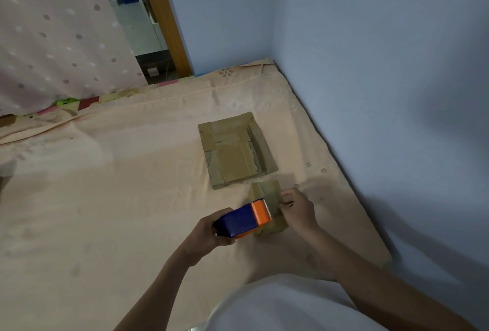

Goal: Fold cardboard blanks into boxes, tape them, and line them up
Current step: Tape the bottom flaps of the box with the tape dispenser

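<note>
A small folded cardboard box (267,193) lies on the peach bedsheet (119,185) near the wall. My left hand (211,232) grips a blue and orange tape dispenser (244,220), its orange toothed end resting on the box's top. My right hand (299,209) holds the box's right side, fingers pressed against it. A stack of flat cardboard blanks (235,149) with old tape strips lies just beyond the box.
The blue wall (383,92) runs close along the right edge of the bed. A pink dotted curtain (58,34) hangs at the far left, with a wooden door frame (164,18) behind it. My white-clad lap (285,304) fills the bottom.
</note>
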A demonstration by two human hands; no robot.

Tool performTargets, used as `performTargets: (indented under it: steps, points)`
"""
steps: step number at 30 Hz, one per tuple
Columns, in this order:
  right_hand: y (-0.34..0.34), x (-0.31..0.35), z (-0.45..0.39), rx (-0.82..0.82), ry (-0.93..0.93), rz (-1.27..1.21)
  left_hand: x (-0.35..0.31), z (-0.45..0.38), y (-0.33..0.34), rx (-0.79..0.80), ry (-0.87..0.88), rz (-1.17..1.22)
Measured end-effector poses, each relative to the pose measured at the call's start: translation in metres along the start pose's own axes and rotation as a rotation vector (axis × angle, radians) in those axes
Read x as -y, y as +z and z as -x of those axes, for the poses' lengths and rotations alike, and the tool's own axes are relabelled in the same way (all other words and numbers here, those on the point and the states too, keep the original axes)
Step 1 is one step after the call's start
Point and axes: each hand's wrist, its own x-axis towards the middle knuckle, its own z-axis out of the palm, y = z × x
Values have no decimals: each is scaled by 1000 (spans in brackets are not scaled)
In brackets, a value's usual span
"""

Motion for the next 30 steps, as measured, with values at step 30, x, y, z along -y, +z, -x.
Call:
performTargets:
  steps: [30]
  points:
    - [19,9,0,556,199,-439,7,10,-33,6,-36,-197]
